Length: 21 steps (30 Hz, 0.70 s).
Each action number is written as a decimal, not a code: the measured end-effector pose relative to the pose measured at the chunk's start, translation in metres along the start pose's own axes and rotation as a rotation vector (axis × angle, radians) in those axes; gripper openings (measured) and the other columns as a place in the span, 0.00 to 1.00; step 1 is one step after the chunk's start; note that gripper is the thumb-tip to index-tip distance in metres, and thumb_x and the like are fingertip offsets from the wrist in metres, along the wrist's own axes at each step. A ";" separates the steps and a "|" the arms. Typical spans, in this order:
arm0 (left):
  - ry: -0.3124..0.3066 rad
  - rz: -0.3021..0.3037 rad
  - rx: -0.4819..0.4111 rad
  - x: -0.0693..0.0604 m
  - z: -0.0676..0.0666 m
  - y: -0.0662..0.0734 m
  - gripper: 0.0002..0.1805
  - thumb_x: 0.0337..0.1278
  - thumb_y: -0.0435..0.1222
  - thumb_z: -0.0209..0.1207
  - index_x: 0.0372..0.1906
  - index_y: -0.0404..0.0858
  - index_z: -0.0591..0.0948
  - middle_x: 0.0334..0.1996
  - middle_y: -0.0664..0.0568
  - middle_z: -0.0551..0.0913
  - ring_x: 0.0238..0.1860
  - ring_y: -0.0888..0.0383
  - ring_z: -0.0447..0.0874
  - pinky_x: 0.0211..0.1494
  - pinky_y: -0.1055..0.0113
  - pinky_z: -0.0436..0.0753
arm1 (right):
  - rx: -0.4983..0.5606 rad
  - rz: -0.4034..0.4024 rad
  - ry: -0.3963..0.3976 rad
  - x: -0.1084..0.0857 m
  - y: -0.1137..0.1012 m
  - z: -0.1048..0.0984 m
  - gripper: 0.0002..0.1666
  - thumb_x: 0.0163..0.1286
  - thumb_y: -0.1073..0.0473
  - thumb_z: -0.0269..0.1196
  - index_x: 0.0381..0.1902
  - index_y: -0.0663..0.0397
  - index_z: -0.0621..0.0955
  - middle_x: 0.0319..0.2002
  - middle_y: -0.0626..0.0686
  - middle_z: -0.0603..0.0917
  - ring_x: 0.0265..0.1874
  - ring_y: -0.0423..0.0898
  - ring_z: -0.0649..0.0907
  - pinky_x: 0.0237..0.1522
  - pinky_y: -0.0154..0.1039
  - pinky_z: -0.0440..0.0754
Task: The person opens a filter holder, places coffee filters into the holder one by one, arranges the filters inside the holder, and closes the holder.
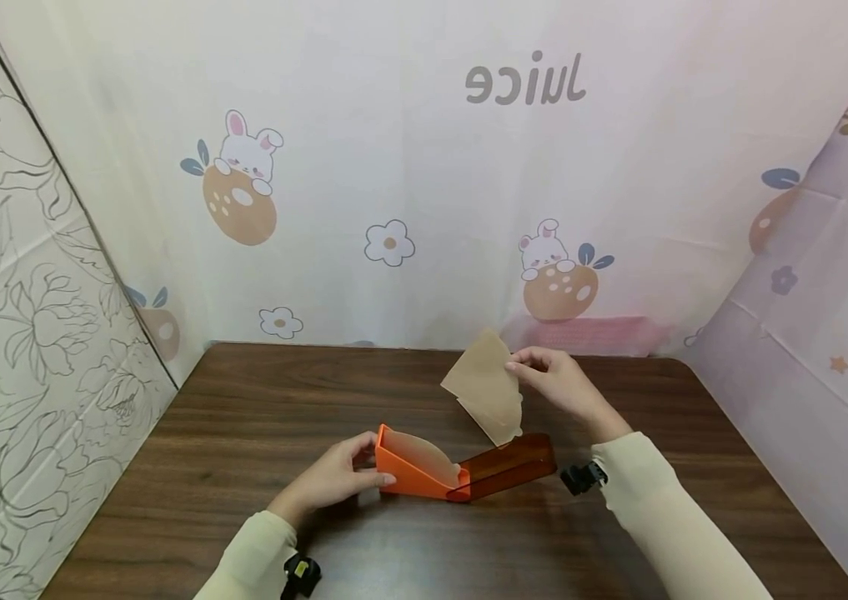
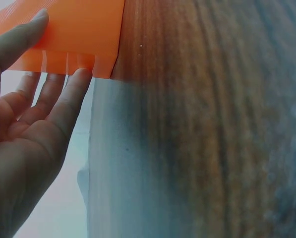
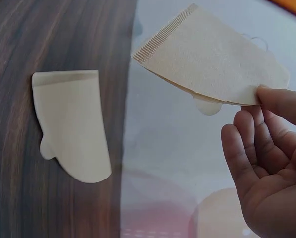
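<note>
Orange holder (image 1: 416,477): it rests on the desk (image 1: 258,408), its tall end toward the left and its low end toward the right.
Left grip (image 1: 337,475): it holds the orange holder by the tall end, with the thumb on one face and the index finger at the end.
Paper inside (image 1: 424,454): beige, visible within the orange holder; I cannot tell how many pieces.
Brown lid (image 1: 512,465): see-through, it is swung open to the right of the orange holder, next to the low end.
Right grip (image 1: 557,379): behind and to the right of the orange holder, it pinches the raised filter (image 3: 212,59) at its edge.
Raised filter: it is above the desk, also behind and right of the orange holder; it has one ribbed edge and a small rounded tab.
Lying filter (image 3: 71,124): flat on the desk, behind and right of the orange holder.
Curtain (image 1: 393,133): it hangs behind the orange holder, printed with rabbits and flowers.
</note>
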<state>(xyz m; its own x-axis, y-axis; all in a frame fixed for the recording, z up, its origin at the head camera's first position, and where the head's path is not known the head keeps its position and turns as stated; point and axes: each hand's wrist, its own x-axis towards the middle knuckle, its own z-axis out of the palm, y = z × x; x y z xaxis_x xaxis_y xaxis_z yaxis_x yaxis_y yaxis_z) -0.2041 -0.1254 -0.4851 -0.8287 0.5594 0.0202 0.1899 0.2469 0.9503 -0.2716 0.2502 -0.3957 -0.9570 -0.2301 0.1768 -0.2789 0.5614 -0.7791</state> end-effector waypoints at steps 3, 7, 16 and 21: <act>0.002 -0.001 -0.006 -0.001 0.000 0.001 0.18 0.60 0.36 0.70 0.51 0.38 0.78 0.47 0.51 0.83 0.52 0.52 0.82 0.51 0.66 0.80 | -0.003 -0.027 -0.004 -0.002 -0.006 0.000 0.15 0.72 0.46 0.65 0.44 0.52 0.85 0.36 0.59 0.82 0.32 0.49 0.75 0.33 0.37 0.73; 0.002 0.002 0.003 -0.001 0.000 0.001 0.18 0.60 0.37 0.70 0.51 0.39 0.78 0.47 0.52 0.83 0.52 0.52 0.82 0.51 0.65 0.80 | -0.020 -0.034 -0.013 -0.005 -0.011 0.000 0.15 0.72 0.46 0.65 0.44 0.51 0.86 0.37 0.55 0.83 0.33 0.48 0.75 0.33 0.37 0.72; 0.005 -0.003 0.000 -0.001 0.000 0.002 0.17 0.59 0.37 0.70 0.51 0.39 0.78 0.46 0.52 0.83 0.51 0.52 0.82 0.51 0.65 0.80 | -0.040 -0.068 -0.033 -0.012 -0.035 0.000 0.09 0.73 0.58 0.64 0.45 0.57 0.85 0.37 0.55 0.84 0.30 0.48 0.73 0.30 0.36 0.70; 0.007 0.000 0.002 -0.001 0.000 0.002 0.17 0.59 0.37 0.70 0.50 0.39 0.78 0.46 0.52 0.83 0.50 0.52 0.82 0.51 0.65 0.80 | -0.038 -0.087 -0.054 -0.014 -0.043 0.001 0.10 0.73 0.52 0.65 0.44 0.51 0.86 0.36 0.50 0.84 0.31 0.46 0.74 0.31 0.36 0.71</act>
<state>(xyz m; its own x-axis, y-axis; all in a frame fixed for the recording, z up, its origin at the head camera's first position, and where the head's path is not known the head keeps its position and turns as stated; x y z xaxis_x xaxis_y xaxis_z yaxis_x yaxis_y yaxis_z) -0.2028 -0.1253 -0.4833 -0.8325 0.5535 0.0226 0.1908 0.2481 0.9498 -0.2460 0.2287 -0.3658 -0.9235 -0.3212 0.2098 -0.3650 0.5670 -0.7384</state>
